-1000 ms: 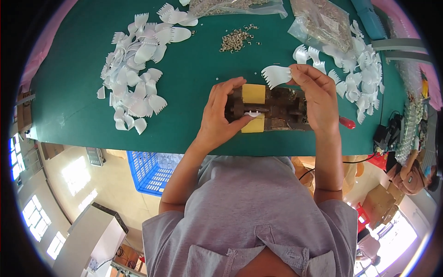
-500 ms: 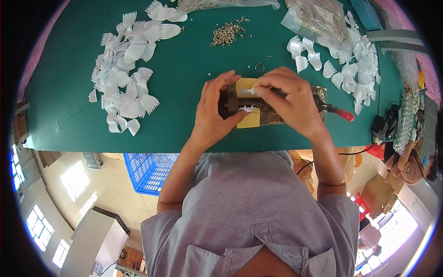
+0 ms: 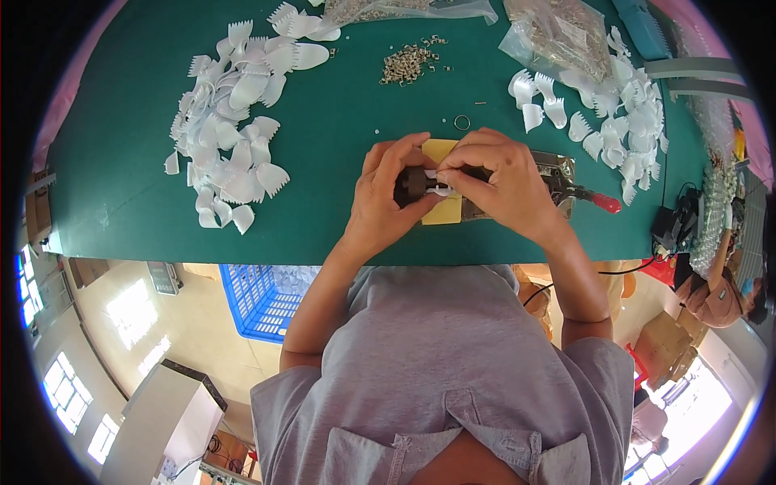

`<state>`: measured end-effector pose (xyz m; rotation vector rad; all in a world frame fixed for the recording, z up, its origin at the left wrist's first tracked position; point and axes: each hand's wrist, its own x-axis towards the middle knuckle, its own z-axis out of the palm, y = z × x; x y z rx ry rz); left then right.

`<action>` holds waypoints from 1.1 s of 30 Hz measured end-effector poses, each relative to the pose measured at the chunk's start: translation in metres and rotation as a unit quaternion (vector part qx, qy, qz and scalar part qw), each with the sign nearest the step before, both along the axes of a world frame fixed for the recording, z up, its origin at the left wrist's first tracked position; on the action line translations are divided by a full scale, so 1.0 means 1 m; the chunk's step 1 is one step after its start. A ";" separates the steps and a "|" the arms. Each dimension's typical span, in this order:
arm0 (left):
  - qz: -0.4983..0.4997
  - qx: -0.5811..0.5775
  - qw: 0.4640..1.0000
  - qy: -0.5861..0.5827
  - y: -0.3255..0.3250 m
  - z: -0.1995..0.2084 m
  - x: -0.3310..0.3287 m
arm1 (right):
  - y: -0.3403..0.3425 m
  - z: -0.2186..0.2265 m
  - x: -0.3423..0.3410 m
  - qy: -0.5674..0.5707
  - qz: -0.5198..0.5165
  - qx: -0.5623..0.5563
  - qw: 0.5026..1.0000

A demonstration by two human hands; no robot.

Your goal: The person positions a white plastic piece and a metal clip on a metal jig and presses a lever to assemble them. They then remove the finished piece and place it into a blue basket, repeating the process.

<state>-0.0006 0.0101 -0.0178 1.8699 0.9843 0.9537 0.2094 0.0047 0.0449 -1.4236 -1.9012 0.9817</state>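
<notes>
We pinch a small white plastic piece (image 3: 439, 187) between our left hand (image 3: 386, 198) and right hand (image 3: 501, 182), seating it on the metal press (image 3: 558, 174) under our fingers; pulling its handle likely follows.

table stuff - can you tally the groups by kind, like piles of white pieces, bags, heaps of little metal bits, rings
piles of white plastic comb-like pieces: 2 (left pile, right pile)
clear plastic bags: 2 (top middle bag, top right bag)
heaps of small metal parts: 1 (metal heap)
loose metal rings: 1 (ring)
total: 6
</notes>
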 end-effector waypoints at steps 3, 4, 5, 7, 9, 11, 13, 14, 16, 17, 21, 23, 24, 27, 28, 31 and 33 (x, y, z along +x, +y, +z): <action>-0.001 -0.010 1.000 -0.007 0.000 0.001 0.000 | 0.000 0.000 0.004 0.023 0.003 -0.018 1.000; -0.001 -0.010 1.000 -0.001 0.000 0.001 0.000 | -0.002 0.002 0.005 0.021 0.003 -0.018 1.000; -0.001 -0.010 1.000 0.006 0.000 0.001 0.000 | -0.005 0.006 0.005 0.041 -0.047 -0.034 0.997; 0.000 -0.016 1.000 0.010 -0.001 0.001 -0.001 | -0.013 0.008 0.005 0.063 -0.093 -0.052 0.992; -0.001 -0.023 1.000 0.015 -0.001 0.001 -0.001 | -0.023 0.008 0.007 -0.070 -0.049 0.126 0.988; -0.003 -0.021 1.000 -0.001 0.000 0.000 -0.001 | -0.031 -0.002 0.002 -0.072 -0.059 0.149 0.985; -0.006 -0.017 1.000 0.005 0.001 0.003 -0.001 | -0.036 -0.007 0.000 -0.067 -0.082 0.157 0.982; -0.008 -0.011 1.000 0.011 0.001 0.003 -0.001 | -0.035 -0.008 -0.001 -0.067 -0.083 0.155 0.982; -0.009 -0.007 1.000 0.005 0.002 0.003 -0.001 | -0.031 -0.009 -0.002 -0.050 -0.068 0.156 0.984; -0.009 -0.002 1.000 -0.001 0.002 0.003 -0.001 | -0.032 -0.008 -0.002 -0.050 -0.069 0.155 0.984; -0.009 -0.005 1.000 0.011 0.001 0.003 -0.001 | -0.035 -0.008 0.000 -0.037 -0.071 0.140 0.987; -0.010 -0.012 1.000 0.008 0.002 0.004 0.000 | -0.038 -0.006 0.001 -0.028 -0.077 0.136 0.987; -0.012 -0.012 1.000 0.009 0.001 0.004 -0.001 | -0.040 -0.002 0.001 -0.052 -0.081 0.149 0.984; -0.016 -0.018 1.000 0.014 0.001 0.003 -0.001 | -0.054 0.011 0.008 -0.124 -0.115 0.193 0.966; -0.009 -0.024 1.000 0.003 -0.001 0.003 -0.001 | -0.063 0.010 0.022 -0.134 -0.080 0.246 0.957; -0.011 -0.008 1.000 0.001 0.002 0.003 -0.004 | -0.133 0.002 0.085 -0.142 -0.127 0.301 0.934; -0.023 0.015 1.000 0.013 0.002 0.005 -0.003 | -0.147 -0.005 0.099 -0.106 -0.313 0.300 0.895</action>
